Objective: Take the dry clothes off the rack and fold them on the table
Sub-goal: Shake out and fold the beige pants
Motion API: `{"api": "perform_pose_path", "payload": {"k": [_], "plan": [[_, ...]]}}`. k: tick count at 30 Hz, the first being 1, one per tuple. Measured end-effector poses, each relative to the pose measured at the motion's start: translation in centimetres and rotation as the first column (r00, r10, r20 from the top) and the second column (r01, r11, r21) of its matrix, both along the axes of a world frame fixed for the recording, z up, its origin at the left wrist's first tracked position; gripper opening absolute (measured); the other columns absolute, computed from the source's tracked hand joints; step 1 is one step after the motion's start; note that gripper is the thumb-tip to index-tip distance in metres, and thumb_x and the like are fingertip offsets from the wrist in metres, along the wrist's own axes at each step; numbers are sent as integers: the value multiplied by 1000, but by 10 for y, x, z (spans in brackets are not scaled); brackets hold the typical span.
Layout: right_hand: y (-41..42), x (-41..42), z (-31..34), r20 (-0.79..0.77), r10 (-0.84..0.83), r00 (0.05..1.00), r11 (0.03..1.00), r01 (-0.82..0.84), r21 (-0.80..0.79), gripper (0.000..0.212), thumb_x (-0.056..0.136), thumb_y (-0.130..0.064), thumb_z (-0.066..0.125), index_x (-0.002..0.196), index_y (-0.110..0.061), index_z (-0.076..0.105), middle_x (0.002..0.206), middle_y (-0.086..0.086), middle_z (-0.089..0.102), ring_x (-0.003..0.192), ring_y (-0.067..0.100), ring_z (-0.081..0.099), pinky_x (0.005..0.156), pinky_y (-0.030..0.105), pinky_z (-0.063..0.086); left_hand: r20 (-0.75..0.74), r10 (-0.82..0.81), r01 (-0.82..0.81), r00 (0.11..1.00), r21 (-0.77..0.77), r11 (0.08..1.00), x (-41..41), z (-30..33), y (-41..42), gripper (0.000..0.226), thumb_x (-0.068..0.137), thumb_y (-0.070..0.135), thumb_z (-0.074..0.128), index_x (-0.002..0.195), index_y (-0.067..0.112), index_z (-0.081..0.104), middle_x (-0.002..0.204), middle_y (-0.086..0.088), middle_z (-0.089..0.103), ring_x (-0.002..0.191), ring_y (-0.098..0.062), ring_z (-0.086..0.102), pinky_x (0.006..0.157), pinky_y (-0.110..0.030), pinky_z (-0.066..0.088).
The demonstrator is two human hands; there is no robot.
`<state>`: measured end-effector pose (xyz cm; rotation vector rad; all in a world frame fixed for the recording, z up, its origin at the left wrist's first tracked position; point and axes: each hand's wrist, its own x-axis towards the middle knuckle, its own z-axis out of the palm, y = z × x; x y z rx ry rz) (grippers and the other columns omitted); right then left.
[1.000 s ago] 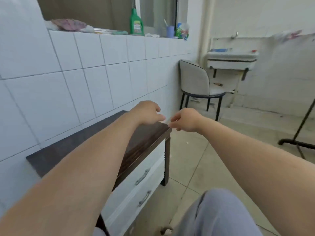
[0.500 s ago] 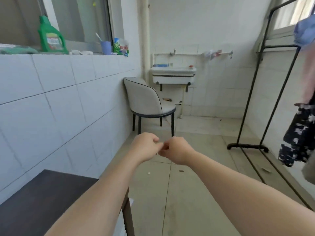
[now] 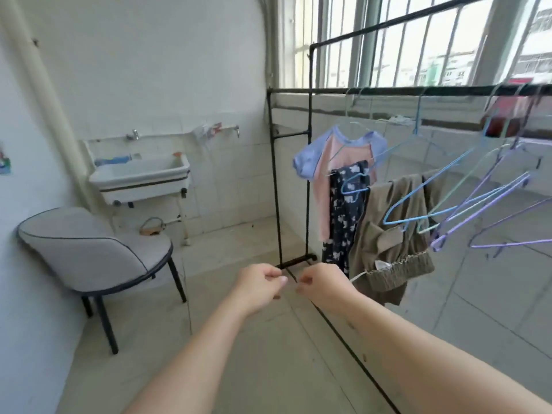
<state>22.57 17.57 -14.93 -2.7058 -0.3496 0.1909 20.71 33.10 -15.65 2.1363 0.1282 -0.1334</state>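
Note:
A black metal clothes rack stands along the window wall on the right. On hangers on it are a pink shirt with lavender sleeves, a dark floral garment and an olive garment with a knitted hem. Several empty blue and purple hangers hang nearer to me. My left hand and my right hand are stretched out side by side, fingers curled, holding nothing, just short of the olive garment's hem. The table is out of view.
A grey padded chair with black legs stands at the left wall. A white wall sink hangs at the back. The rack's base bar runs along the floor on my right. Something red hangs at the far right.
The view has swung right, away from the dark table and the tiled wall, to face the rack and its clothes. My hands have stayed out in front and have drawn slightly apart.

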Motion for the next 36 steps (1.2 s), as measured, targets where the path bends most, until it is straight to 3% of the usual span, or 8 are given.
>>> {"api": "perform_pose_path", "payload": {"k": [4,8,13,18,21,28,31,36], "plan": [[-54,-18,41,17,-192,981,978,190,82,24,88,-27,57,90,-9,74,95,6,72,92,23,65,81,29,52,-19,-107,108,994,34,994,1,46,-35,30,93,20,62,119,5,61,96,-6,67,84,-19,69,70,-23,48],[-91,-32,69,38,-311,950,942,303,146,23,91,-27,59,96,-11,75,98,3,72,93,19,64,84,30,51,41,-223,220,974,68,973,11,83,-68,30,91,25,65,116,10,63,100,-7,71,92,-19,70,88,-34,53],[-112,-17,58,18,-420,907,899,413,146,31,90,-28,60,109,-5,68,107,10,70,101,24,62,88,34,50,37,-284,282,958,67,957,36,90,-100,33,90,26,65,119,10,63,96,-1,70,90,-15,71,91,-35,54],[-116,23,44,-48,-478,877,855,477,205,38,90,-37,60,119,-12,61,115,5,65,107,22,59,88,30,47,14,-295,293,955,86,952,85,93,-114,35,91,24,63,122,9,60,95,0,68,92,-16,70,92,-36,53],[-119,53,35,-68,-555,829,803,555,215,45,90,-44,59,124,-15,53,122,6,57,112,26,54,89,35,46,12,-279,277,960,100,956,112,89,-115,33,92,21,62,123,9,61,100,-2,67,90,-15,69,91,-35,53],[-109,97,-4,-148,-623,768,704,633,321,84,83,-48,67,146,-11,27,145,10,34,128,29,44,102,40,42,-52,-272,276,961,101,956,176,53,-110,32,91,13,60,122,10,61,96,-2,68,92,-20,69,92,-36,53],[-120,116,-15,-185,-709,680,595,718,361,104,77,-45,76,152,-13,12,155,13,17,137,30,34,109,41,37,-10,-310,310,951,43,950,215,47,-120,31,88,9,63,119,11,62,90,1,68,83,-21,67,92,-40,54],[-117,139,-33,-142,-817,558,505,813,290,134,65,-51,82,152,-20,-14,159,7,-8,144,31,11,110,39,30,128,-494,476,860,149,867,260,36,-138,34,83,12,68,116,21,64,101,6,68,96,-14,64,89,-21,47]]}}
